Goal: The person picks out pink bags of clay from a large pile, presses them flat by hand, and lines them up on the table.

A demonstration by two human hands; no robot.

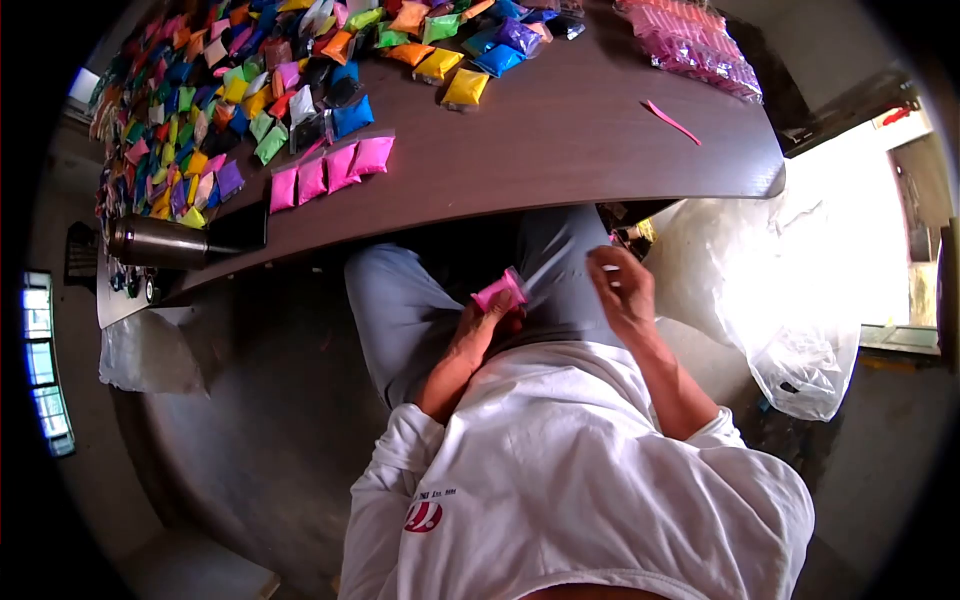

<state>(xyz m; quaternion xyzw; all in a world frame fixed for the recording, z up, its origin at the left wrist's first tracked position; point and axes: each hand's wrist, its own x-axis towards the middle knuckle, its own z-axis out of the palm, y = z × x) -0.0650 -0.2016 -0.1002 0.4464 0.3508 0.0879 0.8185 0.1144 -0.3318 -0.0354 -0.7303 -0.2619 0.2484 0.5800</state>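
My left hand (485,322) is closed on a small pink packet (500,290) above my lap. A thin, pale, blurred strip reaches from near the packet toward the right. My right hand (622,285) is raised to the right of the packet, apart from it, with its fingers curled; something small and whitish shows at the fingers, too blurred to name. Several filled pink packets (311,178) lie in a row near the table's front edge. A thin pink strip (672,122) rests on the right part of the table.
Many colourful packets (235,88) cover the left and back of the brown table (560,150). Stacked pink packets (690,45) lie at the back right. A dark metal cylinder (160,243) sits at the left edge. Clear plastic bags (810,360) hang at the right.
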